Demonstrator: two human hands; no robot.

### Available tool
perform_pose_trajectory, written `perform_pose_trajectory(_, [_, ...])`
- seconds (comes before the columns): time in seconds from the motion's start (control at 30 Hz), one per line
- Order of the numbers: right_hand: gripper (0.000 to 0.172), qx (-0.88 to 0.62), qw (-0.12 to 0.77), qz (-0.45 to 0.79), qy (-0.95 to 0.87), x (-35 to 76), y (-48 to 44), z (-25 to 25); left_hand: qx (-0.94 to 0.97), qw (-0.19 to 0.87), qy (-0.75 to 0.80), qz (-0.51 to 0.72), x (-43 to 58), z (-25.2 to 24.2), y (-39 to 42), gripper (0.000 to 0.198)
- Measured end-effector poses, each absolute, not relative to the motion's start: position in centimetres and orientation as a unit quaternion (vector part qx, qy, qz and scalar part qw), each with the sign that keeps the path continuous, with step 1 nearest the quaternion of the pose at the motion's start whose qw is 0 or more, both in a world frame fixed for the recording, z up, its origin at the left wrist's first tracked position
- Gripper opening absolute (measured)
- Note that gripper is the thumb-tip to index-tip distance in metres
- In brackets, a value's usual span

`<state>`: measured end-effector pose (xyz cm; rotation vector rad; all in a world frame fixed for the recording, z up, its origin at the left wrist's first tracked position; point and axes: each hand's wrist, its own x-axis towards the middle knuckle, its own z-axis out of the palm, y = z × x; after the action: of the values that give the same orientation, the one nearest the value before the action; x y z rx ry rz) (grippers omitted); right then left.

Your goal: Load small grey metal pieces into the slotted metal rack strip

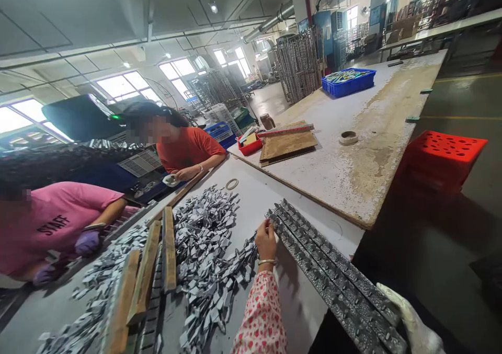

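Note:
My left hand [265, 240], in a floral sleeve with a bracelet, is at the far end of the long dark metal racks [333, 275] lying side by side on the table. Its fingers are curled in a pinch on the rack's edge, and what they hold is too small to make out. My right hand [408, 317], in a white glove, lies on the near end of the racks at the bottom right. Only part of the glove shows, so its grip is unclear. A heap of small grey metal pieces [204, 244] lies just left of my left hand.
Wooden strips [147, 270] lie across the pile. Two people in pink and red shirts work at the far side, left. The adjoining worn board table [372, 134] holds a wooden board, a red tray, a tape roll and a blue crate [348, 82]. A red crate [443, 155] stands on the floor, right.

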<state>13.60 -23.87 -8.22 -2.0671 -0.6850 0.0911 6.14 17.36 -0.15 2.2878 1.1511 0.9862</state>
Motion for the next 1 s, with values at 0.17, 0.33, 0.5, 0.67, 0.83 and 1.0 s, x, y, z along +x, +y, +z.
perform_pose_trajectory(0.17, [0.086, -0.844, 0.454, 0.054, -0.281, 13.5, -24.8, -7.2, 0.805, 0.221, 0.420, 0.356, 6.6, 0.2, 19.3, 0.029])
perform_pose_trajectory(0.33, [0.116, -0.849, 0.443, 0.066, -0.281, 13.3, -24.7, -6.4, 0.839, 0.222, 0.394, 0.302, 8.3, 0.6, 20.1, 0.025])
perform_pose_trajectory(0.5, [0.112, -0.857, 0.419, 0.094, -0.284, 13.4, -25.5, -5.7, 0.856, 0.205, 0.396, 0.263, 8.8, 0.7, 20.2, 0.025])
perform_pose_trajectory(0.67, [0.124, -0.806, 0.420, 0.175, -0.380, 15.1, -25.9, -4.3, 0.846, 0.229, 0.409, 0.253, 9.5, 1.6, 20.3, 0.023])
perform_pose_trajectory(0.83, [0.131, -0.748, 0.462, 0.200, -0.433, 16.4, -25.8, -3.1, 0.790, 0.271, 0.447, 0.321, 9.4, 3.2, 18.2, 0.023])
perform_pose_trajectory(1.0, [0.102, -0.627, 0.625, 0.329, -0.330, 18.5, -26.1, -2.9, 0.691, 0.330, 0.496, 0.411, 3.8, 2.4, 6.1, 0.047])
